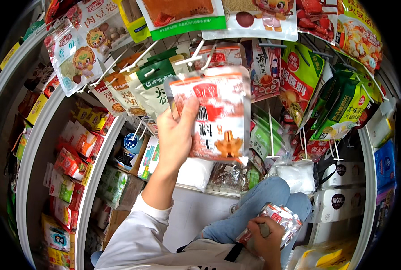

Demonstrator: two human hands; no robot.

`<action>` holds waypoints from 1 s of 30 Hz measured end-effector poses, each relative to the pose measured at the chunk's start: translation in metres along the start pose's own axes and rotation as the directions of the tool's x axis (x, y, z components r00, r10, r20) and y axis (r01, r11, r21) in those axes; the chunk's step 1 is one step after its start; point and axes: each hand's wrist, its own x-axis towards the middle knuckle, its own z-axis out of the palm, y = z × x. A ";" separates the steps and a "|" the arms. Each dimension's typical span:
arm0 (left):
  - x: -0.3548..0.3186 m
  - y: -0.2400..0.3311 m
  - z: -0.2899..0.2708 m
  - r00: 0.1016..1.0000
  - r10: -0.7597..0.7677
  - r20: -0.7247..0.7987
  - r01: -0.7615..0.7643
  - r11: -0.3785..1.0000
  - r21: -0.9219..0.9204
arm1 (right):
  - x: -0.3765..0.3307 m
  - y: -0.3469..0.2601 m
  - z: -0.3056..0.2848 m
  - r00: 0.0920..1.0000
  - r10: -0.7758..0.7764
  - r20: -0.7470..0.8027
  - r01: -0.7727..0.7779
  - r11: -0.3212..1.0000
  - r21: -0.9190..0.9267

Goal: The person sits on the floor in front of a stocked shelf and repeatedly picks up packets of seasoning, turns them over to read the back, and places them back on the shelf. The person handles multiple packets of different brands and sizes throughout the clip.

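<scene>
My left hand is raised in front of the rack, its thumb across the face of a red-and-white seasoning packet. The packet's top edge is close to a white metal hook; whether it touches the hook I cannot tell. Behind it hangs a similar packet. Down by my knee, my right hand is closed on shiny red-and-white packets that look alike, seemingly a small stack. Its fingers wrap over the near side, and part of the packets is hidden.
Green-and-white pouches hang left of my left hand, and green-yellow packets hang at the right. White-edged shelves with several small bags stand at the left. Wrapped white packs are stacked at the right. My bent knees face the rack.
</scene>
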 end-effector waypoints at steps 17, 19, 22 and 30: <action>0.051 -0.037 0.007 0.984 0.171 -0.046 -0.135 0.894 0.426 | 0.001 0.010 -0.012 0.993 0.024 -0.113 -0.027 0.999 -0.019; 0.052 -0.044 0.008 0.962 0.272 -0.029 -0.235 0.875 0.424 | 0.000 0.011 -0.011 0.993 0.052 -0.108 -0.051 0.999 0.008; 0.041 -0.057 0.017 0.852 0.514 -0.101 -0.449 0.815 0.366 | -0.002 0.014 -0.012 0.991 0.078 -0.111 -0.076 0.997 0.019; 0.017 -0.048 0.009 0.595 0.745 0.302 -0.517 0.066 0.854 | -0.002 0.015 -0.016 0.988 0.030 -0.150 -0.041 0.996 -0.074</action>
